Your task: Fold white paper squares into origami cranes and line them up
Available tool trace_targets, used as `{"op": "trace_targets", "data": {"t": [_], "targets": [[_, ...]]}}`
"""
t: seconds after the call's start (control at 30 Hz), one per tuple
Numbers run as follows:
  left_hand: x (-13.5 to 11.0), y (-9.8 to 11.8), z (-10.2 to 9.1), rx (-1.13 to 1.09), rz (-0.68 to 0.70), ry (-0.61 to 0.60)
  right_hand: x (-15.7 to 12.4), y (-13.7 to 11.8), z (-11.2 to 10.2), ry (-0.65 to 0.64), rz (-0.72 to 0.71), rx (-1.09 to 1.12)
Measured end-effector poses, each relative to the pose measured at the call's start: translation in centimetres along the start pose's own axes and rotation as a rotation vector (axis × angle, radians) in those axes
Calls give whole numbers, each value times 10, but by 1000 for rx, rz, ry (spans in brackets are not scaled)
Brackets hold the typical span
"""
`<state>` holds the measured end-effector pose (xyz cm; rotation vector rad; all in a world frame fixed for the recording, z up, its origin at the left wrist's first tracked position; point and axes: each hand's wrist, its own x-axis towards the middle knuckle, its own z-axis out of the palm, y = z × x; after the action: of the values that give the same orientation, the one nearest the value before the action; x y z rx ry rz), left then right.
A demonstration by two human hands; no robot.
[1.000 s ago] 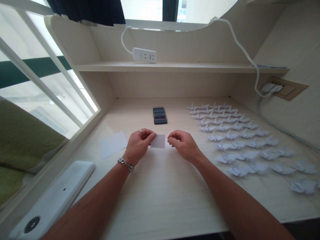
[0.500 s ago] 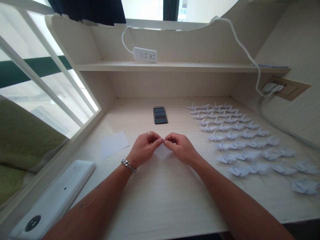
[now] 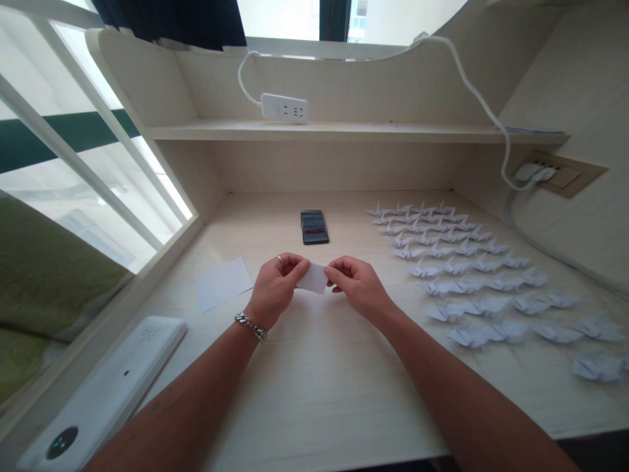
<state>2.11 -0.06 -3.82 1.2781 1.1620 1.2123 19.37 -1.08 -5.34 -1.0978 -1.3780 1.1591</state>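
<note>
A small white piece of paper (image 3: 312, 278) is held just above the desk, pinched at its left edge by my left hand (image 3: 275, 285) and at its right edge by my right hand (image 3: 358, 286). Both hands have curled fingers closed on the paper. My left wrist carries a silver chain bracelet and one finger a ring. A black phone (image 3: 314, 227) lies on the desk just beyond the hands. A flat white sheet (image 3: 223, 283) lies to the left of my left hand.
Several white paper cranes (image 3: 472, 275) stand in rows across the right half of the desk (image 3: 319, 387). A white device (image 3: 105, 387) rests on the left ledge. A power strip (image 3: 285, 108) sits on the shelf; a wall socket (image 3: 545, 174) is at right.
The hands came together over the paper half a second ago, then drew slightly apart, and the paper now shows between them again, a little tilted.
</note>
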Motion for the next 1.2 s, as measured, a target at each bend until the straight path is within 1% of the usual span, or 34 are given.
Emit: {"op": "trace_targets", "data": {"t": [0.1,0.17,0.27,0.33,0.43,0.5,0.6,0.67,0.73,0.83,0.97,1.1,1.2], "targets": [[-2,1,2,158,4,-117,1,2,-1,41,-33,-27],[-3,1,2,260,38,-186,1,3,-2,36,-57,-73],[-2,3,0,344,87,-232,2,4,-4,9,-56,-104],[-2,5,-2,355,90,-242,3,6,-5,27,-45,-76],[-1,8,-5,317,69,-219,5,7,-8,86,-41,-26],[-1,9,-5,269,12,-181,6,5,-11,140,-62,-16],[-2,8,-4,144,-174,-161,5,-1,-11,208,-135,-23],[-3,6,-2,22,-299,-204,4,-4,-11,228,-169,-2],[-4,6,-1,-97,-362,-251,4,-6,-9,213,-175,43],[-4,6,-2,-210,-373,-256,4,-6,-8,165,-164,84],[-1,6,-5,-271,-371,-210,3,-5,-7,162,-129,80],[0,5,-6,-254,-356,-182,2,-7,-7,149,-103,65],[0,5,-6,-213,-297,-123,1,-8,-7,113,-80,55]]}}
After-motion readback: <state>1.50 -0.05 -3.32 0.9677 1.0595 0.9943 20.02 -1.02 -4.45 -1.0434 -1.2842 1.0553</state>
